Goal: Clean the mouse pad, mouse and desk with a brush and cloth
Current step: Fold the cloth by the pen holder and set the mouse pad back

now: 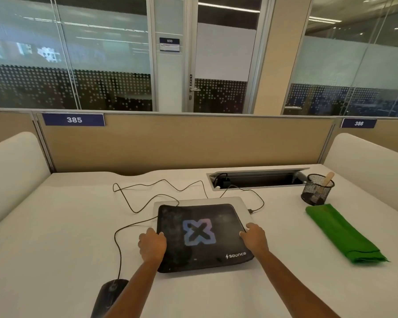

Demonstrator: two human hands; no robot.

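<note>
A black mouse pad [202, 237] with a blue X logo lies on a silver closed laptop [241, 203] in the middle of the white desk [55, 226]. My left hand [151, 246] grips the pad's left edge and my right hand [254, 238] grips its right edge. A black wired mouse [110, 294] sits at the near left, partly hidden by my left forearm. A folded green cloth [340, 235] lies at the right. A wooden brush handle [328, 179] sticks out of a black mesh cup [316, 190] behind the cloth.
The mouse cable [133, 196] loops across the desk to an open cable tray [257, 179] at the back. A beige partition [184, 143] closes the far side, and white side panels stand at left and right.
</note>
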